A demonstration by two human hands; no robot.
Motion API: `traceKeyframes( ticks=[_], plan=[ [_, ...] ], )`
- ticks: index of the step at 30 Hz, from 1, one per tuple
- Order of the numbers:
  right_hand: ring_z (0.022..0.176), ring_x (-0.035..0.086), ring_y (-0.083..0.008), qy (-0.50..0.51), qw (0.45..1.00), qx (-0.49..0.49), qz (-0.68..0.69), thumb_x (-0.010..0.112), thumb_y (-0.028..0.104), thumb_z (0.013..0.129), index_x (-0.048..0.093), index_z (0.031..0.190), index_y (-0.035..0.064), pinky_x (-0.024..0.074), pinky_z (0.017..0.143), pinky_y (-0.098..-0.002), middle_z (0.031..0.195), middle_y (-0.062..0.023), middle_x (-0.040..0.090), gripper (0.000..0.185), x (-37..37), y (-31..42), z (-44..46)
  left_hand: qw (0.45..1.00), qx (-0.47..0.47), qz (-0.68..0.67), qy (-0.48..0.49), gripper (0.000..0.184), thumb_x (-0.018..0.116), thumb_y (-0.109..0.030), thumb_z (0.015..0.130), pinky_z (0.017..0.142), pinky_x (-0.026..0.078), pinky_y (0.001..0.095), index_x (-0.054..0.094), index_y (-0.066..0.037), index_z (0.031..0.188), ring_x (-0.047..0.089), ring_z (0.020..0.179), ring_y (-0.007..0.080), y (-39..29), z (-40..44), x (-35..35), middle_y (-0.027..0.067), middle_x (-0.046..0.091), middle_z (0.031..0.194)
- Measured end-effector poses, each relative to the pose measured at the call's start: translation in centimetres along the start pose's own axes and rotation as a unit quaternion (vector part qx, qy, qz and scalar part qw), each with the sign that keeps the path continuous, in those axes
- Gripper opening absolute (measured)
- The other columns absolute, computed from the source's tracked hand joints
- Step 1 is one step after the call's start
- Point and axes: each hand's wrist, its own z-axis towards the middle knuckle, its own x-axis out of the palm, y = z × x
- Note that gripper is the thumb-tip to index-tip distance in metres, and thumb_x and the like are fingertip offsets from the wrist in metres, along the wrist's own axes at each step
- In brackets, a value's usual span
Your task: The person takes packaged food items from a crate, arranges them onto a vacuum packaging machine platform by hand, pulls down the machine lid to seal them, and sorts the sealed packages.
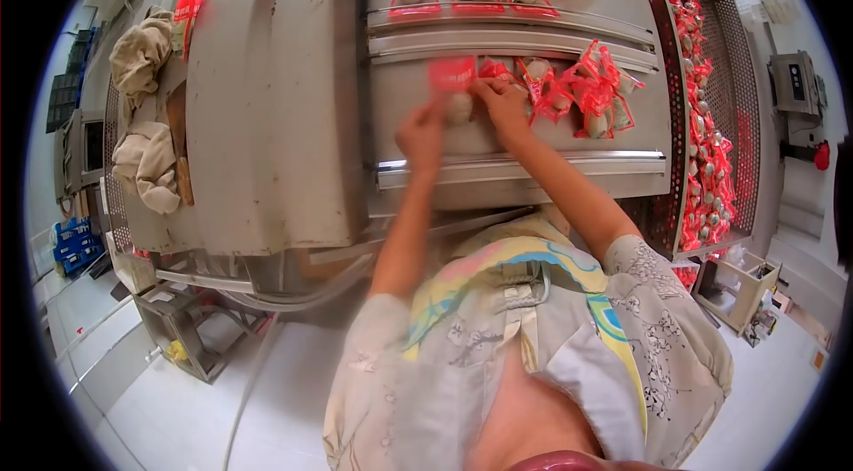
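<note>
Toward the L edge of the steel tray (404,91), fingers of L hand (419,135) seemingly pinch a red pkt (454,75), R hand (504,108) grip unclear: prob. positioning step, next needing gentle release.

We think this place is a packing workshop, or a packing room in a factory. We see a large metal housing (267,98), and beside it a steel table (400,89) crossed by metal rails (524,167). On this table lie many red-and-clear packets (604,102) of the same kind, and more of them fill a long perforated bin (745,98). We notice also blue crates (75,244) and a whitish floor (284,382).
</note>
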Motion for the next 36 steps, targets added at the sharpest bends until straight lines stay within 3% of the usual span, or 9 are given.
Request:
traceKeyframes(
  ticks=[3,6,9,12,15,20,23,33,36],
  plan=[
    [0.061,0.055,-0.0075,-0.001,0.998,0.035,0.058,0.061,0.022,0.090,0.068,0.088,0.0024,0.0449,0.055,-0.0237,0.071,-0.0002,0.063,0.021,1.2,-0.1,0.3,0.998,-0.024,-0.029,-0.048,0.017,0.067,-0.016,0.087,0.052,0.043,0.0221,0.067,0.001,0.089,0.055,0.069,0.0058,0.1,0.4,0.0,0.0014,0.063,0.084],
    [0.056,0.052,-0.0078,-0.001,0.998,0.048,0.048,0.062,0.024,0.090,0.068,0.088,0.0029,0.0426,0.050,-0.0234,0.066,0.0014,0.058,0.022,2.3,0.1,0.4,0.982,0.085,-0.128,-0.109,0.020,0.068,-0.020,0.087,0.052,0.042,0.0205,0.067,0.001,0.085,0.054,0.062,0.0056,0.2,1.2,1.3,-0.0009,0.061,0.072],
    [0.057,0.054,-0.0078,0.008,0.999,0.037,0.017,0.062,0.025,0.090,0.068,0.086,0.0021,0.0437,0.051,-0.0236,0.067,0.0003,0.060,0.024,2.7,0.6,0.3,0.986,0.009,-0.141,-0.094,0.025,0.068,-0.024,0.088,0.053,0.042,0.0208,0.068,0.001,0.086,0.051,0.058,0.0056,-1.7,2.5,0.8,-0.0026,0.058,0.064],
    [0.063,0.058,-0.0077,0.034,0.997,-0.003,-0.065,0.064,0.024,0.087,0.069,0.088,0.0001,0.0464,0.056,-0.0244,0.073,-0.0022,0.067,0.025,2.6,-0.1,1.5,0.998,-0.016,-0.047,0.035,0.029,0.066,-0.028,0.089,0.051,0.040,0.0215,0.069,0.000,0.085,0.049,0.056,0.0050,-1.3,4.3,-0.3,-0.0021,0.059,0.066],
    [0.065,0.059,-0.0090,0.054,0.993,-0.024,-0.105,0.065,0.026,0.086,0.069,0.088,0.0002,0.0470,0.058,-0.0260,0.073,-0.0050,0.067,0.026,3.4,0.4,2.2,0.996,0.076,-0.037,-0.023,0.030,0.065,-0.029,0.090,0.045,0.036,0.0221,0.070,0.000,0.084,0.045,0.050,0.0034,-0.7,5.0,0.3,-0.0024,0.061,0.067],
    [0.065,0.064,-0.0236,0.051,0.935,-0.072,-0.343,0.059,0.030,0.086,0.068,0.081,0.0001,0.0489,0.061,-0.0354,0.071,-0.0155,0.066,0.032,3.7,0.7,4.4,0.996,-0.070,-0.040,-0.044,0.030,0.064,-0.028,0.090,0.049,0.040,0.0231,0.070,0.001,0.084,0.051,0.055,0.0053,-0.7,5.3,-1.1,-0.0001,0.063,0.071],
    [0.055,0.062,-0.0160,0.075,0.920,-0.119,-0.367,0.060,0.031,0.082,0.067,0.073,0.0007,0.0474,0.051,-0.0325,0.055,-0.0101,0.060,0.032,3.9,1.7,4.3,0.994,-0.088,-0.045,-0.051,0.030,0.064,-0.026,0.090,0.054,0.043,0.0241,0.069,0.002,0.084,0.055,0.060,0.0076,1.0,6.3,-1.6,0.0021,0.065,0.073],
    [0.050,0.057,-0.0132,0.009,0.970,-0.059,-0.235,0.062,0.025,0.083,0.066,0.071,-0.0011,0.0451,0.049,-0.0281,0.058,-0.0072,0.062,0.029,4.6,-0.2,7.1,0.981,-0.195,0.009,-0.013,0.028,0.065,-0.027,0.086,0.058,0.045,0.0282,0.069,0.002,0.085,0.059,0.063,0.0134,-0.1,11.3,-1.4,0.0064,0.066,0.073],
    [0.050,0.058,-0.0171,-0.005,0.980,-0.033,-0.196,0.062,0.023,0.085,0.065,0.077,-0.0011,0.0460,0.050,-0.0301,0.061,-0.0090,0.062,0.026,5.0,0.0,7.2,0.986,-0.166,0.009,-0.006,0.032,0.066,-0.030,0.084,0.060,0.047,0.0303,0.068,0.003,0.085,0.061,0.064,0.0154,0.0,11.8,-2.0,0.0088,0.067,0.072]
  ],
)
